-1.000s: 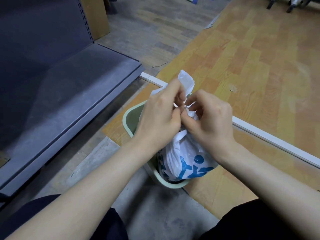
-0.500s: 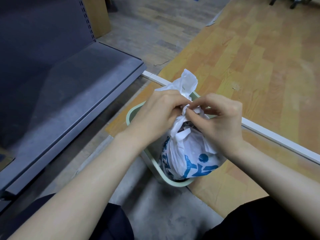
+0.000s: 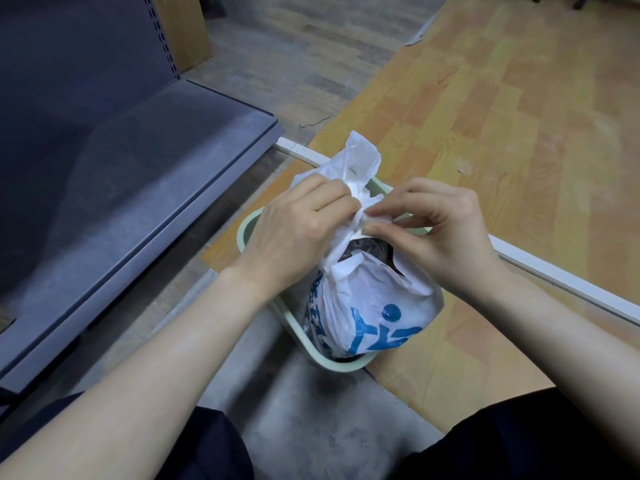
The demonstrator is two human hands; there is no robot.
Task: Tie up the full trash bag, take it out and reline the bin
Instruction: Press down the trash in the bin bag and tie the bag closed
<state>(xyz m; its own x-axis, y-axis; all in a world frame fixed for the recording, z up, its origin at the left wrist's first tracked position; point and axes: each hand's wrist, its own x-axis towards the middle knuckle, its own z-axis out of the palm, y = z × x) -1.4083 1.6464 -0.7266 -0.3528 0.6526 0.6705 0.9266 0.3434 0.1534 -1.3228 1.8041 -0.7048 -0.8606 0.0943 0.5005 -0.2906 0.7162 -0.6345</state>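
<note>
A full white trash bag with blue print sits in a small pale green bin on the floor. My left hand grips one twisted handle of the bag at its top. My right hand pinches the other handle between thumb and fingers, close against the left. A loose white flap of the bag sticks up behind my left hand. Dark rubbish shows through the gap under the handles.
A dark grey metal shelf base runs along the left. A white trim strip crosses behind the bin, with wood-pattern flooring beyond it. My dark-clothed knees flank a grey concrete patch at the bottom.
My hands have drawn slightly apart, pulling the two handles sideways. The loose white flap now stands higher behind my left hand.
</note>
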